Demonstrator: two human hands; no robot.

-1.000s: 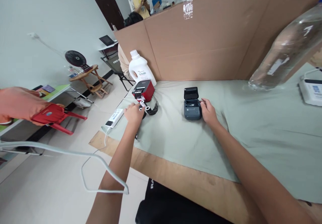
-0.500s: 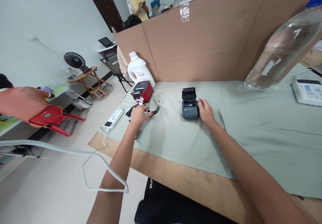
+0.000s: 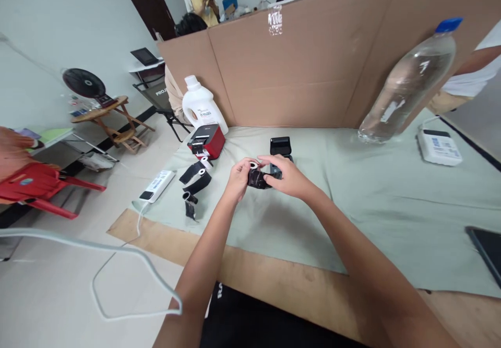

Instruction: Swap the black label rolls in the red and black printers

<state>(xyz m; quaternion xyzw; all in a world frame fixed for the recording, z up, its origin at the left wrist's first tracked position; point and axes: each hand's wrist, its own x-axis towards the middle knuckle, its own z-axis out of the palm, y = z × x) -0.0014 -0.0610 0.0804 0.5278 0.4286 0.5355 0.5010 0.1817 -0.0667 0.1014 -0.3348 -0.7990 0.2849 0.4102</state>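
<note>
My left hand (image 3: 238, 179) pinches a small paper roll (image 3: 257, 179), dark on its outside with a pale core, just above the cloth. My right hand (image 3: 288, 178) has its thumb and fingers around the roll's loose dark end. Behind the right hand stands a small dark label printer (image 3: 281, 145) with its lid up; the hand hides much of its body. To the left lie a white-cored roll (image 3: 198, 181) with a dark strip, another roll (image 3: 194, 168) behind it and a dark roll (image 3: 190, 202) nearer me. Past them sits a red and black printer (image 3: 211, 140).
White power banks lie at the left (image 3: 157, 186) and the right (image 3: 439, 147). A white jug (image 3: 204, 103) and a water bottle (image 3: 409, 87) stand before the cardboard screen (image 3: 297, 76). A white cable (image 3: 136, 251) crosses the lower left. A dark flat device (image 3: 487, 254) lies at the right edge.
My left hand has lifted a roll from the left group and brought it rightward. My right hand has left the dark printer's side and come to the roll. The view has shifted right.
</note>
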